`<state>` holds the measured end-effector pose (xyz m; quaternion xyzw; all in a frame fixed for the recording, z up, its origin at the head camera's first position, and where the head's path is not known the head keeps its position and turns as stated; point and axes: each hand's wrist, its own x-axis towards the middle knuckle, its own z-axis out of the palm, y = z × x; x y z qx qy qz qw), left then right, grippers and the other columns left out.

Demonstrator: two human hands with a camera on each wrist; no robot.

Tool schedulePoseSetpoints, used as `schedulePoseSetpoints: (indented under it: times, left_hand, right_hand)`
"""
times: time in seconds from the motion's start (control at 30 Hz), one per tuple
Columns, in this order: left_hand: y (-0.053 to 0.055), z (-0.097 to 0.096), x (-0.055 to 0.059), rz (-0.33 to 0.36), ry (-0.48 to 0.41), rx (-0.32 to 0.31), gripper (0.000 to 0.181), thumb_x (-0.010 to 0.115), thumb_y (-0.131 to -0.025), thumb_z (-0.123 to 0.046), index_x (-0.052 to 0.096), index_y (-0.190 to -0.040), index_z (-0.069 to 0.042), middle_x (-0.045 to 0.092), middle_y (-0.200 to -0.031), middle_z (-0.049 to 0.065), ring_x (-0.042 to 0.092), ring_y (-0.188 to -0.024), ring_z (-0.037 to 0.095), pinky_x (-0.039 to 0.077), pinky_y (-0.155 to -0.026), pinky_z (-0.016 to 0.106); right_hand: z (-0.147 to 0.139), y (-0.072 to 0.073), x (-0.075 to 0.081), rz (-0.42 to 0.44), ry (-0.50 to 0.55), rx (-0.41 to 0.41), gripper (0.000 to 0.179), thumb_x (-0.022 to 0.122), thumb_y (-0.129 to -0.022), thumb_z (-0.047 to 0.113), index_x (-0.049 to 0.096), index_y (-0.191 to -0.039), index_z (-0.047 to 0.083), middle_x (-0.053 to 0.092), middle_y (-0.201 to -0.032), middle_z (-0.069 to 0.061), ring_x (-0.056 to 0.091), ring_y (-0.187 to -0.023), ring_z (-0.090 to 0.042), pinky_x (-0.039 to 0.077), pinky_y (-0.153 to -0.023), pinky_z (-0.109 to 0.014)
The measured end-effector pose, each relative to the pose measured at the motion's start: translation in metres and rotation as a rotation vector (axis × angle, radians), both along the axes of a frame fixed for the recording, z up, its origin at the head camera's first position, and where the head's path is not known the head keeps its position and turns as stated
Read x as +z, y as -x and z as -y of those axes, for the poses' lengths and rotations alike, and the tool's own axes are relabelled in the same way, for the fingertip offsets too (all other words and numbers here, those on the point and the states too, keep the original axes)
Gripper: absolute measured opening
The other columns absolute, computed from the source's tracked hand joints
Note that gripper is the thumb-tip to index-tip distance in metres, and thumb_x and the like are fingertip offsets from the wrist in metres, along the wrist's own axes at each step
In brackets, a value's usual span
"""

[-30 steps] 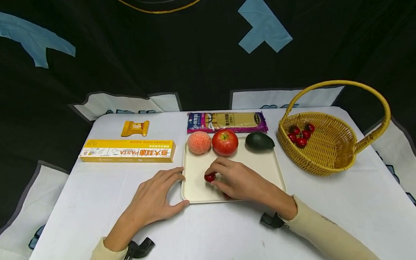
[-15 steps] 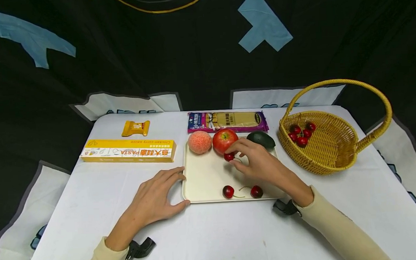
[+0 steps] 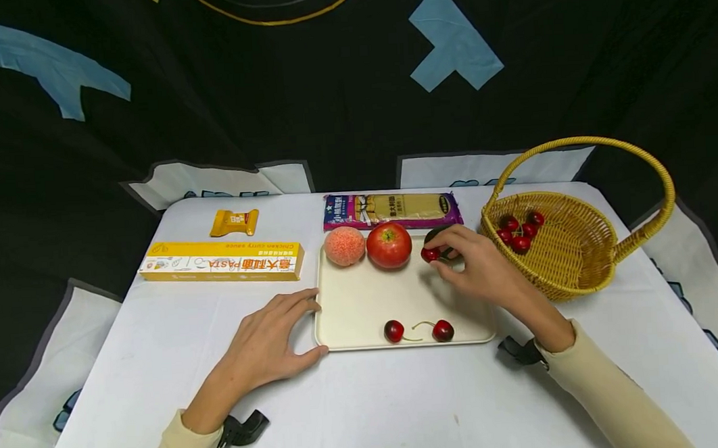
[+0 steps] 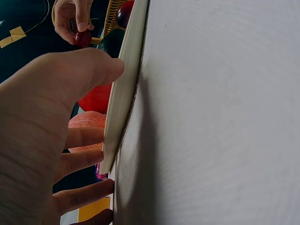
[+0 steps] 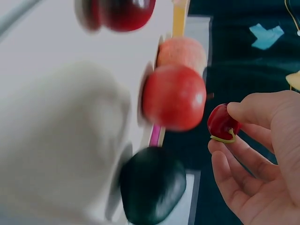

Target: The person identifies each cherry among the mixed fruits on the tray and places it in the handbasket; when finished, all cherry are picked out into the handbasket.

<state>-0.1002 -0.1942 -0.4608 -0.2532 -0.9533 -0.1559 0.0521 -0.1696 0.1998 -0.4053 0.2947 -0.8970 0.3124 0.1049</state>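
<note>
My right hand (image 3: 473, 262) pinches a dark red cherry (image 5: 222, 123) with a green stem between thumb and fingers, above the right part of the cream tray (image 3: 363, 298). Behind that hand lies a dark green avocado (image 5: 153, 185), partly hidden in the head view. My left hand (image 3: 270, 337) rests at the tray's left edge, fingers spread, fingertips and thumb touching the rim. Two cherries with stems, one at left (image 3: 394, 331) and one at right (image 3: 442, 330), lie near the tray's front edge. A red apple (image 3: 388, 246) and a pinkish peach (image 3: 344, 246) sit along its back.
A yellow wicker basket (image 3: 571, 260) with a tall handle stands right of the tray, several cherries (image 3: 520, 244) inside. Behind the tray lies a purple noodle packet (image 3: 393, 210). On the left are a yellow pasta box (image 3: 221, 262) and a small orange wrapped snack (image 3: 234, 222).
My right hand has lifted the cherry from the tray's middle and carried it right, past the apple to in front of the avocado. The left hand has stayed put.
</note>
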Motion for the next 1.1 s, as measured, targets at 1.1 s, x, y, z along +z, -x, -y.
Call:
schedulePoseSetpoints:
  times: [1.1]
  left_hand:
    - [0.0,0.0,-0.002,-0.039,-0.017,-0.005,0.063,0.085,-0.08,-0.06,0.071,-0.129,-0.024,0.059,-0.156,-0.002,0.06,-0.137,0.024,0.061,-0.087,0.051]
  right_hand:
    - [-0.133,0.003,0.005,0.022,-0.099,-0.382,0.032,0.079,-0.09,0.006,0.073,-0.121,0.0,0.069,-0.124,-0.024,0.066,-0.105,-0.045,0.055,-0.087,-0.066]
